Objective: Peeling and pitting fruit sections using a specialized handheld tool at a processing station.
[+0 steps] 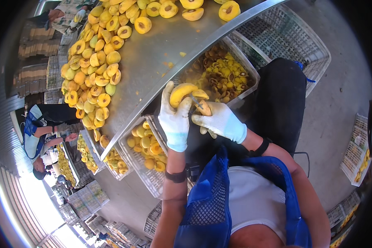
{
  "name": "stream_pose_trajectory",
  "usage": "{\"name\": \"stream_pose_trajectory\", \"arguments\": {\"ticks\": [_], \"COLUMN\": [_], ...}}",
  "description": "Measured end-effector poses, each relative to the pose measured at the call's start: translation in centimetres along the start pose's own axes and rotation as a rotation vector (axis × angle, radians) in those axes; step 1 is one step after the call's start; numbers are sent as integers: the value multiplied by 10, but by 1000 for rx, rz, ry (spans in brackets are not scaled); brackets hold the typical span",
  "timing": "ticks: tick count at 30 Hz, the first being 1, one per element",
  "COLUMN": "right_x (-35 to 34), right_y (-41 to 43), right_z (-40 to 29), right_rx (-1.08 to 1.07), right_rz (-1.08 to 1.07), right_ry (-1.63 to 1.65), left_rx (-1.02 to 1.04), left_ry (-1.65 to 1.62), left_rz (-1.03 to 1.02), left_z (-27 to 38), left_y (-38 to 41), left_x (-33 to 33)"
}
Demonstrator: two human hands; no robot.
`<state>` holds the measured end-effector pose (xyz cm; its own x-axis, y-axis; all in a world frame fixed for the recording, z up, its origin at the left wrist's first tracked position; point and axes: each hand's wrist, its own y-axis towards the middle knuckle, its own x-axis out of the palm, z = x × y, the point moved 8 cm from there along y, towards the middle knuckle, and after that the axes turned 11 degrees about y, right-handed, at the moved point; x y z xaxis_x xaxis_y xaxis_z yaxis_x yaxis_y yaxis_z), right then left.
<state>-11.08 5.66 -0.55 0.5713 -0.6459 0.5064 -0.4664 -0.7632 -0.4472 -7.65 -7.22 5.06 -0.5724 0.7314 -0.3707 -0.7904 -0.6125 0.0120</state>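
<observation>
Wearing a white glove, my left hand (pixel 175 119) holds a yellow halved fruit (pixel 182 94), peach-like, between thumb and fingers. My right hand (pixel 218 119), gloved too, grips the wooden handle of a small metal tool (pixel 201 106). The tool's metal end meets the fruit, where a piece of flesh stands out at the cut side. Its exact tip is hidden by the fruit and my left thumb. Both hands are just off the edge of a metal table (pixel 148 62), which bears a heap of halved fruits (pixel 94 71).
Below the table edge, a plastic crate (pixel 251 73) holds pits and yellow scraps. Another crate (pixel 156 183) at the left holds fruit halves. An open-weave crate (pixel 319 62) stands at the upper right. A co-worker (pixel 34 133) is at the far left, another person (pixel 65 15) across the table.
</observation>
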Motion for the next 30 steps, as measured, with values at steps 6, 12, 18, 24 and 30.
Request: {"name": "stream_pose_trajectory", "arguments": {"ticks": [6, 12, 18, 24, 30], "right_x": [-1, 3, -5, 2, -3], "right_y": [-12, -10, -14, -15, -10], "right_z": [-6, 9, 19, 18, 26], "right_rx": [-13, 22, 121, 123, -18], "right_rz": [63, -92, -98, -147, -134], "right_ry": [-120, -150, -90, 13, -137], "left_rx": [29, 39, 104, 194, 226], "left_ry": [223, 243, 517, 353, 384], "left_rz": [85, 66, 54, -35, 102], "left_z": [3, 6, 16, 12, 7], "left_y": [-19, -27, -34, -34, -38], "left_x": [2, 1, 1, -1, 6]}}
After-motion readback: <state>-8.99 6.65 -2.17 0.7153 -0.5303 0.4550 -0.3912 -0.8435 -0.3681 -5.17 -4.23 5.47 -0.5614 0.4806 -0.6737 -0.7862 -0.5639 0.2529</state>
